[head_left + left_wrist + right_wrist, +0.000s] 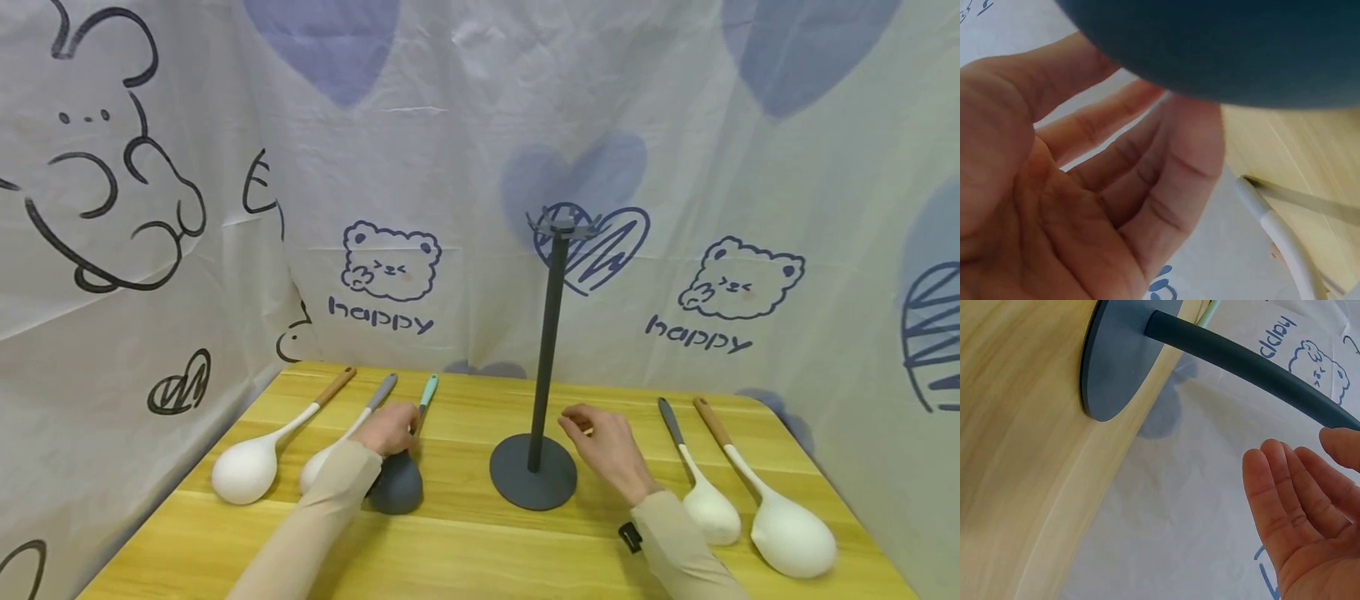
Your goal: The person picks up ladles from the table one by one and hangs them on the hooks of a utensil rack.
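While left hand closes on the dark grey silicone ladle, lower centre-left.
Fingers lightly curled over its teal handle; light, rubbery; grip mid-handle. Right hand relaxed, empty.

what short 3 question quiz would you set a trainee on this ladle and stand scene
1. True or false: the dark grey metal stand already carries a utensil.
2. Which hand is on the dark grey ladle with the mint green handle? A left hand B right hand
3. How many white ladles lie on the wooden table?

Key: 1 false. 2 A. 3 four: two at left, two at right.
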{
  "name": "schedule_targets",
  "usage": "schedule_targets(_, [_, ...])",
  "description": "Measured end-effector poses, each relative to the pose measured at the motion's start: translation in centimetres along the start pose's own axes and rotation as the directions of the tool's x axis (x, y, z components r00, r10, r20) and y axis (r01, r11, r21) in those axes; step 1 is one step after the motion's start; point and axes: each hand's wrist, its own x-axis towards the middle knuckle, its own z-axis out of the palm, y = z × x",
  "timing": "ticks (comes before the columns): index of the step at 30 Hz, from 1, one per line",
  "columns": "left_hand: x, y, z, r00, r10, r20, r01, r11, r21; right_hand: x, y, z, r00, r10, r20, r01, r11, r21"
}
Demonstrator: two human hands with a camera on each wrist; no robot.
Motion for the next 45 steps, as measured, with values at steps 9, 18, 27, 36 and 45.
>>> schedule_targets(9, [0.3, 0.2, -0.4, 0.999, 0.0, 0.042, 0.0, 1.0, -0.018, -0.1, -0.3, 0.0, 1.0, 0.008, -0.022, -0.008, 1.0, 0.003])
schedule_targets(18, [-0.3, 0.7, -0.9, 0.999, -0.033, 0.025, 0.036, 0.994, -0.106, 0.1, -0.8, 0.7, 0.999, 0.004, -0.049, 0.0, 0.997, 0.071])
schedule_targets(27, [-0.5, 2.1, -1.6, 0.993, -0.028, -0.112, 0.0, 0.969, -0.246, 1.3, -2.5, 1.1, 0.991, 0.007, -0.132, 0.018, 0.981, 0.191])
schedule_targets(36, [-0.2, 3.4, -1.9, 0.972, -0.054, -0.227, -0.006, 0.966, -0.257, 3.0, -4.6, 0.6, 0.967, -0.002, -0.254, 0.08, 0.952, 0.296])
schedule_targets(45, [-0.1, 4.3, -1.8, 0.954, -0.024, -0.299, -0.089, 0.93, -0.356, 5.2, -6.6, -1.4, 0.927, -0.021, -0.374, 0.14, 0.945, 0.296])
